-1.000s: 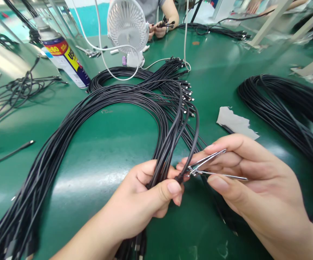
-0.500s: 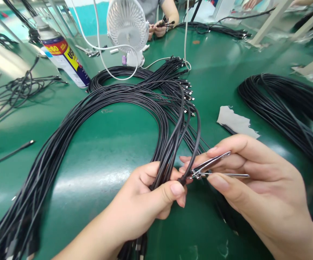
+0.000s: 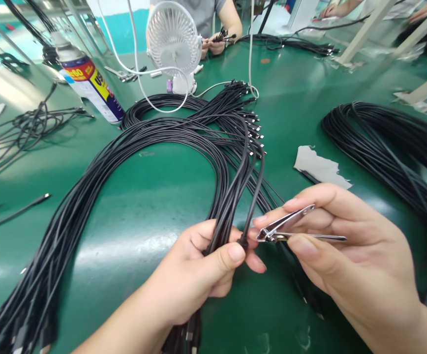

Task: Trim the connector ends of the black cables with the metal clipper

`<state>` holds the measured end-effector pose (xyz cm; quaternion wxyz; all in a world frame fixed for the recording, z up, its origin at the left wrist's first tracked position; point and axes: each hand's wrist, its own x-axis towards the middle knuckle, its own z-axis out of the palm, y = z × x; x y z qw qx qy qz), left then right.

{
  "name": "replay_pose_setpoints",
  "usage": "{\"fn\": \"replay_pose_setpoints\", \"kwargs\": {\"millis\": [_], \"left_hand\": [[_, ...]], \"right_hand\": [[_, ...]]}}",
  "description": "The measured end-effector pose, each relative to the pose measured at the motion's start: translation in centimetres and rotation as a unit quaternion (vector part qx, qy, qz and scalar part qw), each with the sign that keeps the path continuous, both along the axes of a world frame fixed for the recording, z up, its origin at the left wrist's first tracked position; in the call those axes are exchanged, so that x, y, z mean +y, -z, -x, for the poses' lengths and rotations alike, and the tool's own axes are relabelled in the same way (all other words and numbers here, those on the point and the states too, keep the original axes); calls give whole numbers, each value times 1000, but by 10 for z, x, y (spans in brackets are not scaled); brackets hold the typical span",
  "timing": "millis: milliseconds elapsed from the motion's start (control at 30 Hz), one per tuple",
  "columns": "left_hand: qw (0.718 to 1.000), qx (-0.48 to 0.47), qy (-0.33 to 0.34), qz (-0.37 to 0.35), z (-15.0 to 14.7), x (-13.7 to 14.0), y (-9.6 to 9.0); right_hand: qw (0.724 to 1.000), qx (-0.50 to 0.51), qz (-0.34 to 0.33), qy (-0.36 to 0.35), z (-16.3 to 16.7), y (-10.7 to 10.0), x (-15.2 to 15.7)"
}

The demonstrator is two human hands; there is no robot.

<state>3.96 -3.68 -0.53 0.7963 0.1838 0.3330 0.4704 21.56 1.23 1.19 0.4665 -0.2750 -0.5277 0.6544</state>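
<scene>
Contact between the metal clipper (image 3: 290,227), pinched in the right hand (image 3: 350,255), and the cable end (image 3: 243,241) clamped with the cable bundle (image 3: 221,221) in the left hand (image 3: 202,275) has been opened slightly, the clipper drawn a little right.

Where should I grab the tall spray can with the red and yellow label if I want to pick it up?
Grip the tall spray can with the red and yellow label around its round middle, coming from its right, open side. It stands on the green table; tangled black cables lie on its left.

Cable bundle (image 3: 88,196) ends off-frame
</scene>
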Motion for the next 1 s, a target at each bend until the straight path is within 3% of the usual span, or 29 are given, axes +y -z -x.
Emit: {"fn": "replay_pose_setpoints", "kwargs": {"millis": [400,667,1000], "left_hand": [[991,92,-56,77,-7,-1,-9],[988,119,-69,76,-9,-2,-9],[989,93,-102,45,-11,0,-11]], "right_hand": [[995,-48,-84,24,1,3,-7],[988,-80,-129,29,-2,9,-14],[987,-96,-124,40,-1,8,-16]]}}
